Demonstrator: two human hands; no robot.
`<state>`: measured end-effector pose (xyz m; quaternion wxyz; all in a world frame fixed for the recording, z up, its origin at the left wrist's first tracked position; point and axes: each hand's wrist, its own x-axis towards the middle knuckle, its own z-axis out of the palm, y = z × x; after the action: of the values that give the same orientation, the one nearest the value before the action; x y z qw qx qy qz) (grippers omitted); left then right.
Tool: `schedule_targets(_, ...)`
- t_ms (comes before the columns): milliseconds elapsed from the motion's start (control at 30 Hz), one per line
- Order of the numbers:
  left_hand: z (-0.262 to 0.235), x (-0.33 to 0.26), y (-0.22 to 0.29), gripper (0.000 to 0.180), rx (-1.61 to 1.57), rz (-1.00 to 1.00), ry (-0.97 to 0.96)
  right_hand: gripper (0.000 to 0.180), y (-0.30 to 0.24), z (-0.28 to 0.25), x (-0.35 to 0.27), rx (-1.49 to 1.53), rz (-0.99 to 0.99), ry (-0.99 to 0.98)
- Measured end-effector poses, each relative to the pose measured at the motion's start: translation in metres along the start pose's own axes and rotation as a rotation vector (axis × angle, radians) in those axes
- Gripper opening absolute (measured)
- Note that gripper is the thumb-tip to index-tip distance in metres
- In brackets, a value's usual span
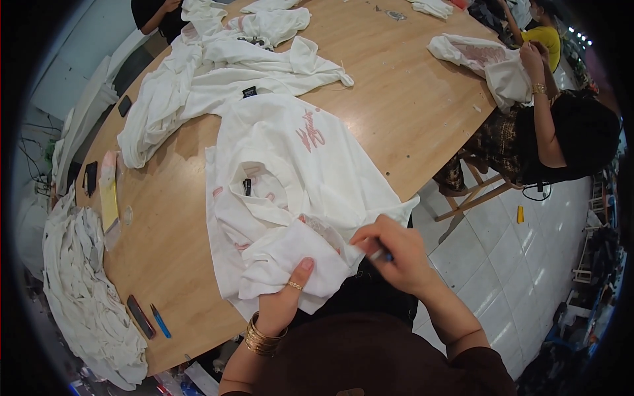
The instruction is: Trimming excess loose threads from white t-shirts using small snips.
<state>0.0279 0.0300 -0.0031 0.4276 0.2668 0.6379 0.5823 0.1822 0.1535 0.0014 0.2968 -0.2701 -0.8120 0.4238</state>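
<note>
A white shirt with pink lettering and a stand-up collar lies spread over the table edge in front of me, partly bunched toward my lap. My left hand grips a folded part of it, thumb on top and the other fingers hidden under the cloth. Just right of that fold, my right hand is closed around a small tool with a bluish part, too blurred to name its kind. The fingertips of that hand are at the shirt's edge; whether they also pinch cloth or thread I cannot tell.
More white garments are heaped at the far left, with another pile at the near left. A blue pen-like tool and a dark red case lie on the round wooden table. A co-worker handles white cloth at right.
</note>
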Motion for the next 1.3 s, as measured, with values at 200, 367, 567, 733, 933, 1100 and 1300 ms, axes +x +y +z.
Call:
schedule_targets(200, 0.000, -0.001, 0.001, 0.029, 0.030, 0.009, 0.000, 0.032, -0.002, 0.014, -0.002, -0.105, -0.133, -0.118)
schedule_targets(367, -0.001, 0.001, -0.003, 0.030, -0.004, -0.016, -0.016, 0.037, -0.001, 0.013, -0.003, -0.066, -0.049, -0.137)
schedule_targets(567, -0.004, 0.001, -0.001, 0.059, -0.055, -0.007, -0.055, 0.034, 0.000, 0.000, -0.002, 0.091, 0.070, 0.101)
schedule_targets(733, -0.001, 0.000, 0.007, 0.059, -0.080, -0.124, -0.105, 0.013, -0.007, 0.006, -0.003, 0.038, 0.024, -0.005)
schedule_targets(933, -0.002, -0.001, 0.003, 0.058, -0.066, -0.109, -0.090, 0.036, -0.007, 0.007, 0.000, 0.038, -0.016, -0.144)
schedule_targets(1100, -0.004, 0.000, 0.003, 0.065, 0.067, -0.090, -0.184, 0.017, -0.002, 0.020, -0.002, 0.070, 0.069, -0.106)
schedule_targets(1300, 0.001, 0.006, 0.004, 0.077, -0.094, -0.059, -0.261, 0.016, 0.000, 0.012, -0.003, 0.190, 0.231, 0.036)
